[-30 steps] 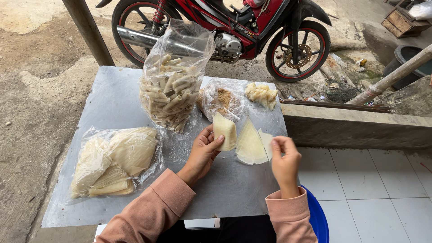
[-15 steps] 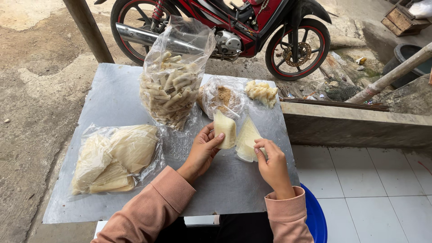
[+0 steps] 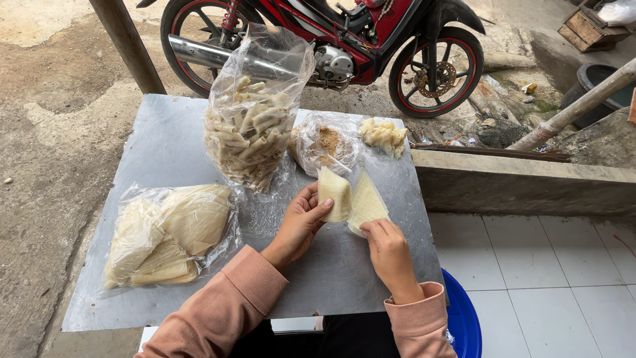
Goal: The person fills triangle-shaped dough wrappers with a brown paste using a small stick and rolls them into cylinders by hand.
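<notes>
The thin pale wrapper sheet point(image 3: 351, 202) lay at the centre of the frame on the grey metal table point(image 3: 165, 146), partly folded, with a raised flap on its left and a flat triangular part on its right. Its long axis ran from the lower right up toward the upper left. The left hand point(image 3: 301, 222) pinched the folded flap between thumb and fingers, closed on it. The right hand point(image 3: 387, 248) sat just below and to the right, fingertips pressed on the sheet's lower corner; both hands touched it, neither clearly nearer. Directly above the sheet was a small clear bag of brown filling point(image 3: 326, 142), and beside that a heap of pale pieces point(image 3: 383, 134). A tall bag of finished rolls point(image 3: 248, 129) stood upper left, and a flat bag of spare wrappers point(image 3: 169, 232) lay at lower left.
</notes>
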